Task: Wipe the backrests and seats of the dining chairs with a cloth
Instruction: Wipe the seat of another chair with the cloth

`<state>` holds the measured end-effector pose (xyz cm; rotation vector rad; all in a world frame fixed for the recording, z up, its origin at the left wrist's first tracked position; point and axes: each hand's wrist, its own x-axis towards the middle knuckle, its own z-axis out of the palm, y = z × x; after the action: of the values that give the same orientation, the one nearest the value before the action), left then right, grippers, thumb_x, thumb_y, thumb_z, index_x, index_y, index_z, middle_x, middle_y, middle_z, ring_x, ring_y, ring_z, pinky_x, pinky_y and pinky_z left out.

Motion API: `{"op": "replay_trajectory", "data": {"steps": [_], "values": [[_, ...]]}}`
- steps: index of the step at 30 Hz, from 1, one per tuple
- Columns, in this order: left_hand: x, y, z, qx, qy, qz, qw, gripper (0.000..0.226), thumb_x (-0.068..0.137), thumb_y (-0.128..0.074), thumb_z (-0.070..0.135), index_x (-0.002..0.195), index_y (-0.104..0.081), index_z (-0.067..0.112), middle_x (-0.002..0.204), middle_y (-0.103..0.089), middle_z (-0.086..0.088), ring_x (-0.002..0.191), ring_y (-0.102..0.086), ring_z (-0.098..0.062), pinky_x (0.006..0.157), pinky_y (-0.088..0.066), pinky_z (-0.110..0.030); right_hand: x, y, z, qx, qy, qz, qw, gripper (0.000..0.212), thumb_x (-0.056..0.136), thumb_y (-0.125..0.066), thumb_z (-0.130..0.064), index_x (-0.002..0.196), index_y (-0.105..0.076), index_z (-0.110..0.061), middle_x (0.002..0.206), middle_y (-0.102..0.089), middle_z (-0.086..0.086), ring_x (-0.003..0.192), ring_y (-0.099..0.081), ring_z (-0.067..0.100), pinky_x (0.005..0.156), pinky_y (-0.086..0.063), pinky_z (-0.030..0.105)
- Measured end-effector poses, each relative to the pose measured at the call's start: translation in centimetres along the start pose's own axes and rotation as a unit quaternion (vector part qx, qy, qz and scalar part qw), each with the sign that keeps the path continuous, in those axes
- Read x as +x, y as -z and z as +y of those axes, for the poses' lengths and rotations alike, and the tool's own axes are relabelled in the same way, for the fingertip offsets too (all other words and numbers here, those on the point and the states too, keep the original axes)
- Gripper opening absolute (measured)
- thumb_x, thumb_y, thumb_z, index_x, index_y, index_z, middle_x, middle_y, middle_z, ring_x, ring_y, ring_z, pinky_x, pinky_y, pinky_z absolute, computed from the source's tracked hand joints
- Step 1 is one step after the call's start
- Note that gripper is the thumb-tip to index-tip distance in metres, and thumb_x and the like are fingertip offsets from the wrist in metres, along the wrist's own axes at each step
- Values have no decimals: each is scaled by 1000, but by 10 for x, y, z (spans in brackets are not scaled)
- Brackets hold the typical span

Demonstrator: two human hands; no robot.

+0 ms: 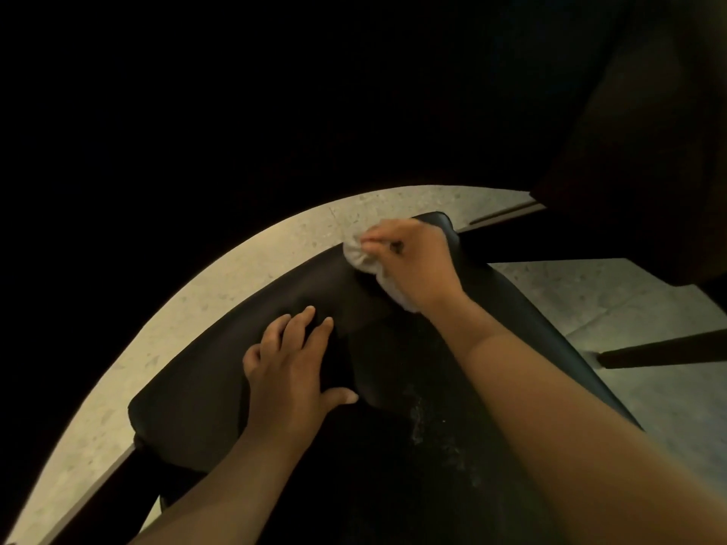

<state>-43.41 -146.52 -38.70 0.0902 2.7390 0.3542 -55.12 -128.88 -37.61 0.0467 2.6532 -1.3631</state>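
Head view, near to far. The left hand [291,371], at 7 o'clock from the picture's centre, lies flat with its fingers spread on the dark padded chair [189,411]. It holds nothing and probably steadies the chair against the push of wiping. At 1 o'clock from it, the right hand [413,265] has its fingers curled round a bunched pale cloth [360,257] and presses it onto the chair's far edge, close to the rounded corner. Bunching gives a firm pad for rubbing along the edge.

Beyond the chair, a pale speckled floor [244,277] curves from 8 to 1 o'clock. A dark wooden leg [665,352] enters from the right edge at 4 o'clock, and its owner is cut off.

Whether the padded surface is a seat or a backrest cannot be told. Its middle is lost in shadow and behind the forearms. Much of the cloth is hidden under the right hand. A dim, shapeless piece of dark furniture [629,151] stands at 2 o'clock, and the upper picture is black.
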Motion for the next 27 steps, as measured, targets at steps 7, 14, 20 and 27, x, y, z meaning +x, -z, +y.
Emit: {"op": "replay_trajectory", "data": {"steps": [7,14,20,27], "values": [[1,-4,-2,-22,2,2,1000,100,69,-71,66,150,-19,39,159,-3,11,145,2,-17,113,-12,-44,1,-23,-3,-124,38,-79,988,32,93,-62,-17,125,-64,-20,128,-61,-1,118,-53,14,105,-39,29],[-4,-3,-4,-65,-10,13,998,102,70,-73,62,152,-20,33,160,-6,7,146,-2,-16,115,-10,-42,-56,11,17,-94,43,-87,991,20,87,-68,-16,100,-72,-30,93,-57,-27,97,-56,-14,85,-42,3],[-12,11,-28,-68,-15,157,985,61,86,-53,57,134,-51,18,135,-51,-2,126,-45,-21,106,-28,-46,2,-18,-24,-79,48,-59,994,22,92,-61,-14,111,-70,-20,101,-59,-16,82,-56,-15,69,-41,-2],[-8,6,-41,-57,95,105,988,62,88,-49,52,140,-49,17,143,-45,-3,133,-37,-23,112,-27,-49,-19,-38,-15,-156,88,-140,974,24,91,-62,-14,113,-70,-23,120,-65,-5,114,-55,7,104,-37,21]]}}
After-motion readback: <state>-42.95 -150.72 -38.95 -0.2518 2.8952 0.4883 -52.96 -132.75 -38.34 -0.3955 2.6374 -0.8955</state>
